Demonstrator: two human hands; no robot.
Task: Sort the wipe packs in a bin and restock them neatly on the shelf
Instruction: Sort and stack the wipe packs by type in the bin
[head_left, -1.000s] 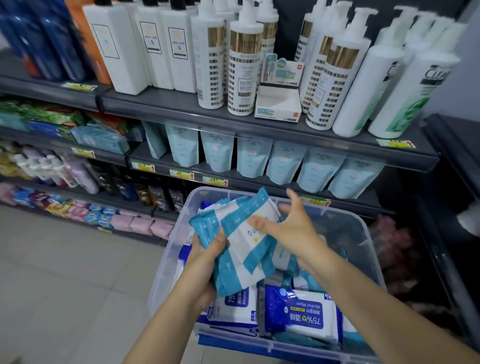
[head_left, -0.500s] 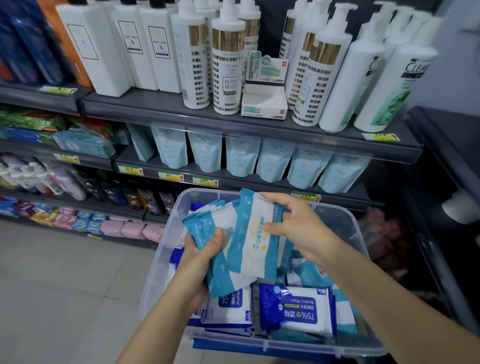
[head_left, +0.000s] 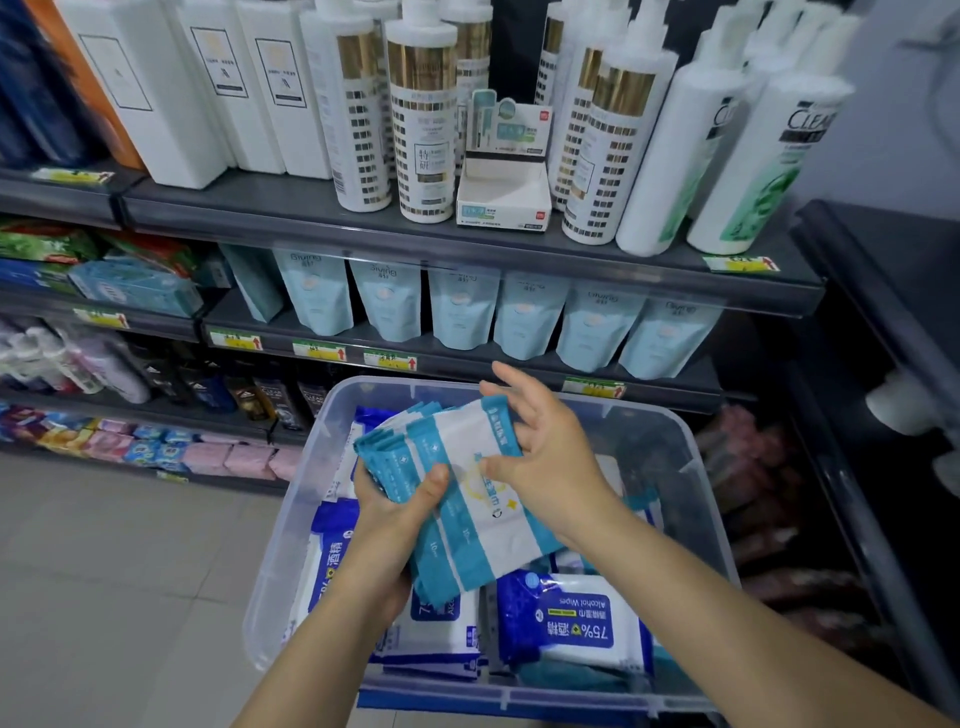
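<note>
Above bin (head_left: 332, 415): packs (head_left: 467, 525) between left hand (head_left: 395, 519), right hand (head_left: 550, 462)

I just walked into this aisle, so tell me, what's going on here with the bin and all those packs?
A person stands at a store shelf over a clear plastic bin. The left hand grips a fanned stack of wipe packs from below, thumb on top. The right hand pinches the top pack at its far edge. The stack is held above the bin, not on the shelf. Darker blue alcohol wipes lie in the bin.
</note>
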